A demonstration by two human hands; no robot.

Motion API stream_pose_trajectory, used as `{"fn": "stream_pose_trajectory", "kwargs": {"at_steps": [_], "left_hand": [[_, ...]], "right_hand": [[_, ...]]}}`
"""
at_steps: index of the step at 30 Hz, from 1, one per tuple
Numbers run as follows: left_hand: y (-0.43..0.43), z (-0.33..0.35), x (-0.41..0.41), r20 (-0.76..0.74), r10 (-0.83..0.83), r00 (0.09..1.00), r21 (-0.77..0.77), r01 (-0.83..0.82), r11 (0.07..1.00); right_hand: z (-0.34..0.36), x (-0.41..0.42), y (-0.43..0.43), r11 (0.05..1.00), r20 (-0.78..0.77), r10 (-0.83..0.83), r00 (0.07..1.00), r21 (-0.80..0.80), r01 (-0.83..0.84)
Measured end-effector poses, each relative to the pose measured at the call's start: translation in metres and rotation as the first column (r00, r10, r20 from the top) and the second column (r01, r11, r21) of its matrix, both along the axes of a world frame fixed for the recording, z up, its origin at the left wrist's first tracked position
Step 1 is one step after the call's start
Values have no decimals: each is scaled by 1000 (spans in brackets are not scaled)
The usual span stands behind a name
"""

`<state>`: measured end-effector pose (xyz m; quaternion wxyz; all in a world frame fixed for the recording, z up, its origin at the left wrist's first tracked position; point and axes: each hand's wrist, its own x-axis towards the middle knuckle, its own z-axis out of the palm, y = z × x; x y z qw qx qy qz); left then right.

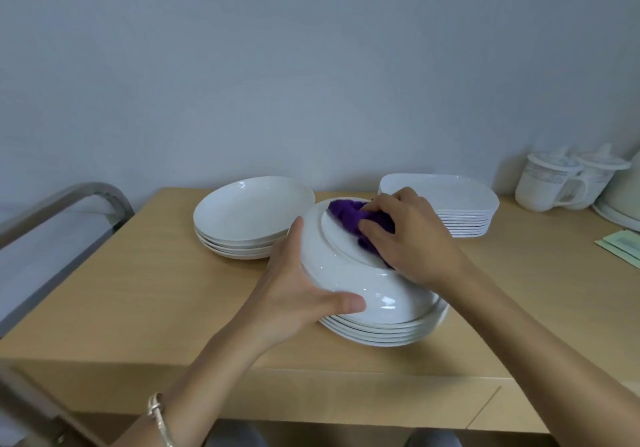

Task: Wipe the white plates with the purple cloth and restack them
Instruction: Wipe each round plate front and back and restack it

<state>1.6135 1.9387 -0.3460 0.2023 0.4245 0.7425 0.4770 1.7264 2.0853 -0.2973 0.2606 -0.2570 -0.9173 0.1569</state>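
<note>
My left hand [298,287] grips the rim of a white plate [343,273] that is tilted bottom-up above a stack of white plates [384,334] near the table's front. The thumb lies across the plate's outer wall. A bunched purple cloth [349,219] lies on the plate's underside, and my right hand [412,235] presses it there with curled fingers. A second stack of round white plates [249,218] stands further back on the left, right side up.
A stack of square white dishes [464,204] sits at the back right. Two lidded white mugs [554,183] and a white pot [620,200] stand at the far right. A metal bed rail [69,200] borders the wooden table [138,290] on the left.
</note>
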Motion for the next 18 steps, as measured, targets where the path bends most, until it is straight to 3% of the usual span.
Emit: {"fn": "stream_pose_trajectory", "kwargs": {"at_steps": [3, 5, 8, 11, 13, 15, 18], "left_hand": [[3, -4, -3, -23, -17, 1000, 33, 18, 999], [2, -5, -3, -37, -13, 999, 36, 14, 999], [-2, 2, 3, -8, -12, 1000, 34, 12, 999], [0, -1, 3, -18, -13, 1000, 53, 14, 999], [1, -2, 3, -24, -15, 1000, 90, 17, 996], [2, -3, 3, -16, -29, 999, 120, 31, 992], [2, 0, 4, -47, -38, 998, 149, 45, 988]], "right_hand": [[0, 9, -19, 977, -17, 207, 978, -37, -208], [1, 4, -5, 983, 0, 177, 984, -60, -176], [3, -18, 19, 999, 2, -22, 1000, -38, 22], [8, -46, 6, 993, -46, 100, 994, -55, -103], [13, -63, -13, 978, 8, 207, 978, 12, -207], [21, -76, -19, 977, 100, 189, 977, 84, -198], [31, -94, -4, 990, 222, 135, 966, -1, -138]]}}
